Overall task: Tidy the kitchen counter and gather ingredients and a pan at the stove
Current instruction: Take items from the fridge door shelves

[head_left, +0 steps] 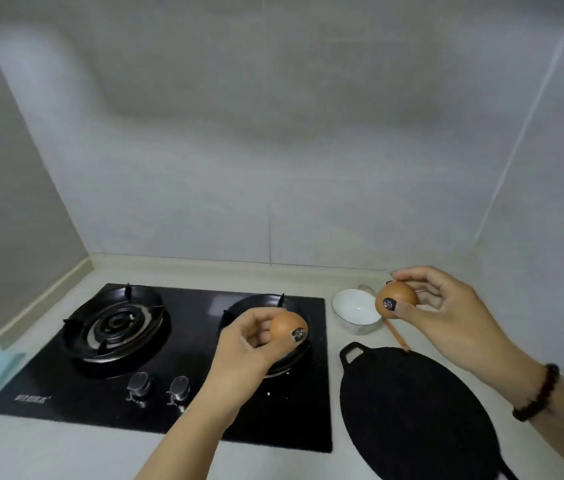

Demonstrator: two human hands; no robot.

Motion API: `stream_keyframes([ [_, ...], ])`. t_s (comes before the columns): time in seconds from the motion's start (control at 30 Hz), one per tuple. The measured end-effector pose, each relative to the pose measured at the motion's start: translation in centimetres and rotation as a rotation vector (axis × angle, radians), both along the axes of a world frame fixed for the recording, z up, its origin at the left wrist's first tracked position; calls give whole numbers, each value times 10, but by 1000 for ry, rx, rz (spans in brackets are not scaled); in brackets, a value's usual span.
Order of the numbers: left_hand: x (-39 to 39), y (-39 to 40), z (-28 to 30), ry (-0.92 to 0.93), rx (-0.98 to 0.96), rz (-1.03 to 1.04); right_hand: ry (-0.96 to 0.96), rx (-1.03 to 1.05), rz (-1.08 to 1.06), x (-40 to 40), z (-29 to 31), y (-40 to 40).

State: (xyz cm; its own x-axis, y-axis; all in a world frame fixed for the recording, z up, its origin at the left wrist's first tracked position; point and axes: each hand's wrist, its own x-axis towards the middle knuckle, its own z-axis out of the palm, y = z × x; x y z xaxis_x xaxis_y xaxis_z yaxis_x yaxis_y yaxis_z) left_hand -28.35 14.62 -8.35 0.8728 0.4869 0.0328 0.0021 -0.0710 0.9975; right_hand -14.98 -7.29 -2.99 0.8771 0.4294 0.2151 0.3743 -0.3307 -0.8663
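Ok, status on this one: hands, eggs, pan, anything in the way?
Left hand grips an egg above the right burner. Right hand grips a second egg beside the white bowl. Flat black pan on the counter, right of the stove. Nothing blocking.

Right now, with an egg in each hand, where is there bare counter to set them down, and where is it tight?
Bare counter runs along the front edge below the stove, and a strip lies between stove and back wall. Right of the stove is crowded: white bowl, chopsticks and black pan sit close together. Left hand and right hand each grip an egg.
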Motion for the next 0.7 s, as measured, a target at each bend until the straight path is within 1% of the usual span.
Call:
stream_keyframes([
  [0.17, 59, -29, -17, 45, -23, -99, 78, 20, -188, 42, -21, -40],
  [0.3, 112, -54, -34, 99, -61, -101, 185, 36, -285, 96, -47, -69],
  [0.4, 156, -73, -48, 158, -77, -103, 273, 88, -332, 139, -72, -83],
  [0.57, 233, -108, -66, 238, -93, -91, 434, 234, -367, 203, -119, -93],
  [0.7, 285, -125, -87, 299, -63, -78, 544, 302, -425, 245, -161, -93],
])
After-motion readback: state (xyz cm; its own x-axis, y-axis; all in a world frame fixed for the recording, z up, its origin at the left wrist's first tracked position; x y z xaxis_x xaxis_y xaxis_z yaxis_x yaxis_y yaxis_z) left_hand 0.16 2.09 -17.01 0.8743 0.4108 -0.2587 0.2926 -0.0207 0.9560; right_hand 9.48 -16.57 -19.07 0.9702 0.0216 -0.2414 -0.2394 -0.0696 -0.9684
